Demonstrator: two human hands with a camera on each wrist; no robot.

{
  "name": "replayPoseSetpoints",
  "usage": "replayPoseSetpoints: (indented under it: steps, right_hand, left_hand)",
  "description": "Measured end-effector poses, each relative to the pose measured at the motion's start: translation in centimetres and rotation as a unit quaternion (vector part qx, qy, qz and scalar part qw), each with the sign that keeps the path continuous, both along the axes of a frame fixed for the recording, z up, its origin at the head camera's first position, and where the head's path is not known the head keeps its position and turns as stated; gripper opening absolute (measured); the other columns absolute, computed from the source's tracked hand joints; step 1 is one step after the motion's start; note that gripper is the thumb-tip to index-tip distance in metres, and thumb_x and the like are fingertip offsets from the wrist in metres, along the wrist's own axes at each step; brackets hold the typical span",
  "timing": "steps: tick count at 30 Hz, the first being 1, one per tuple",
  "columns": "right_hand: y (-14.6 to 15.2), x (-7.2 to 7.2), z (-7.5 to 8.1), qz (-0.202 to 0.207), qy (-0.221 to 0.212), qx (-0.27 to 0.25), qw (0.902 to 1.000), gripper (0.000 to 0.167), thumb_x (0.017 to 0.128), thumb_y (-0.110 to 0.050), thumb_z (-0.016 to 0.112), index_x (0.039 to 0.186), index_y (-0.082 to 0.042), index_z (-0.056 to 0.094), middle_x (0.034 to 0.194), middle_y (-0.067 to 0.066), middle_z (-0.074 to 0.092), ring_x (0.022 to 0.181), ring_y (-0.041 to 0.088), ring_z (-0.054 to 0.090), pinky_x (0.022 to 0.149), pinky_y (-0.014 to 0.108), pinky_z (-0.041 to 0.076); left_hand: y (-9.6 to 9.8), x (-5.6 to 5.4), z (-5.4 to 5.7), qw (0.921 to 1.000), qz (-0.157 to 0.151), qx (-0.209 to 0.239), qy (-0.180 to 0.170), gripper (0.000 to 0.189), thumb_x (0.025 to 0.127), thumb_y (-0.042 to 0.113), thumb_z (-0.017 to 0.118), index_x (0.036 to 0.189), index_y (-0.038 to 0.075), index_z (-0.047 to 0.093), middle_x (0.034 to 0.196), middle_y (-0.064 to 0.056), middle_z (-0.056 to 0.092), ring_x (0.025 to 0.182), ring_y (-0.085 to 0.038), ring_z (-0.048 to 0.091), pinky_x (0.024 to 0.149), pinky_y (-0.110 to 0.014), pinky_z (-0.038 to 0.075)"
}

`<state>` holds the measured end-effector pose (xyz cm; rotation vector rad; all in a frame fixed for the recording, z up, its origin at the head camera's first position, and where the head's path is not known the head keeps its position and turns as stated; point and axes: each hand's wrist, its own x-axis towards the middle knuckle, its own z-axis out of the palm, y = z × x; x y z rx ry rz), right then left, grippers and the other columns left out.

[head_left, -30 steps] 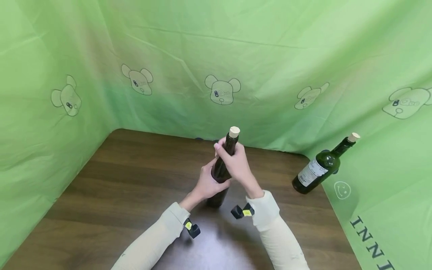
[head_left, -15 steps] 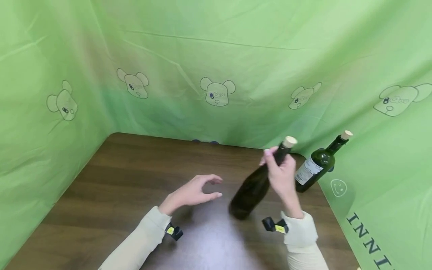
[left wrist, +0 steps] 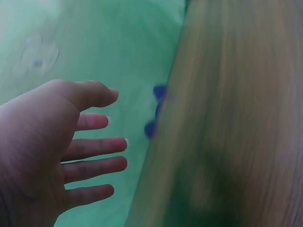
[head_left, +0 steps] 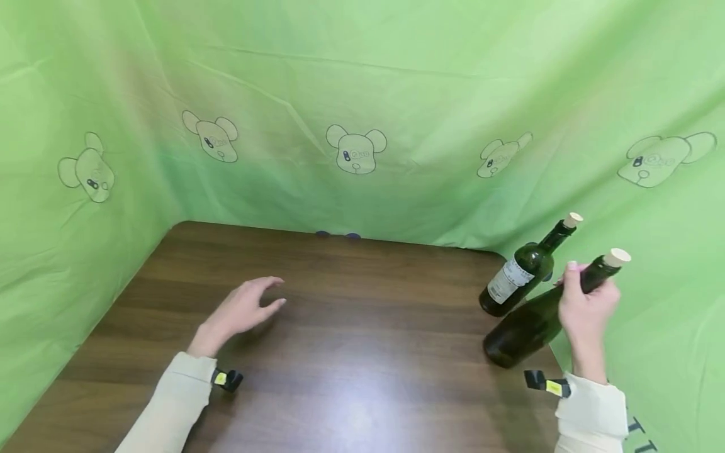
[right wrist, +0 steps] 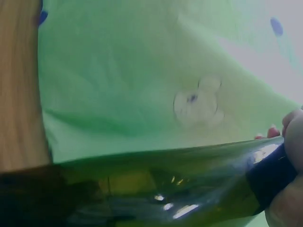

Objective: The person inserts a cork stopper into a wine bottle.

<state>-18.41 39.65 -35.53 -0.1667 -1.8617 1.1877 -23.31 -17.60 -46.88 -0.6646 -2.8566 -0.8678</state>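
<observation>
My right hand (head_left: 586, 311) grips a dark green wine bottle (head_left: 523, 330) around its neck, with a pale cork (head_left: 616, 257) showing above the fingers. The bottle leans, its base toward the left, at the table's right side. Seen from the right wrist, its glass body (right wrist: 156, 184) fills the lower part of the view. Just behind it stands a second green wine bottle (head_left: 535, 258), corked, with a white label (head_left: 511, 280). Over the left part of the table my left hand (head_left: 238, 309) holds nothing, its fingers spread apart in the left wrist view.
The brown wooden table (head_left: 351, 327) is bounded at the back and sides by a green curtain (head_left: 272, 170) printed with bear faces. Its right edge runs close by the two bottles.
The right hand has carried the bottle from the middle to the right, beside the labelled one. My left hand has let go of it and moved away left.
</observation>
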Motion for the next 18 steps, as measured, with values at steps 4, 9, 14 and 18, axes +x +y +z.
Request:
replayPoseSetpoints:
  steps: [4,9,14,18]
  right_hand:
    - [1.6,-0.7,-0.3,-0.005,0.007,-0.005,1.0000,0.021,0.099,-0.012,0.060,0.078,-0.008,0.063,0.065,-0.019,0.060,0.060,-0.003,0.058,0.070,0.017,0.045]
    - [2.2,-1.3,-0.1,-0.014,-0.001,-0.009,0.9999,0.020,0.098,-0.014,0.060,0.079,-0.015,0.061,0.067,-0.018,0.060,0.063,-0.002,0.057,0.073,0.019,0.042]
    - [1.8,-0.8,0.1,-0.044,-0.011,-0.060,0.9972,0.011,0.095,-0.015,0.062,0.106,-0.011,0.061,0.090,-0.014,0.059,0.082,0.002,0.054,0.082,0.020,0.038]
    - [-1.2,0.6,1.5,-0.115,0.161,-0.053,0.9788,0.039,0.088,-0.026,0.061,0.121,-0.009,0.051,0.111,-0.006,0.051,0.099,0.007,0.047,0.092,0.022,0.034]
  left_hand:
    - [-2.4,0.0,-0.1,0.9994,0.030,0.005,-0.015,0.044,0.100,0.026,0.065,0.138,0.003,0.058,0.137,-0.015,0.063,0.126,-0.039,0.059,0.103,-0.058,0.047]
    - [-3.7,0.1,-0.3,0.9983,0.050,-0.001,-0.030,0.045,0.100,0.026,0.063,0.139,0.002,0.057,0.138,-0.018,0.062,0.127,-0.042,0.058,0.102,-0.060,0.047]
    - [-4.2,-0.5,-0.7,0.9968,0.062,-0.036,-0.035,0.051,0.100,0.030,0.064,0.139,-0.001,0.055,0.137,-0.023,0.061,0.124,-0.045,0.058,0.097,-0.062,0.049]
    - [-4.5,-1.6,-0.5,0.9943,0.075,-0.074,-0.013,0.060,0.099,0.031,0.063,0.144,-0.007,0.048,0.140,-0.031,0.055,0.126,-0.050,0.055,0.102,-0.064,0.045]
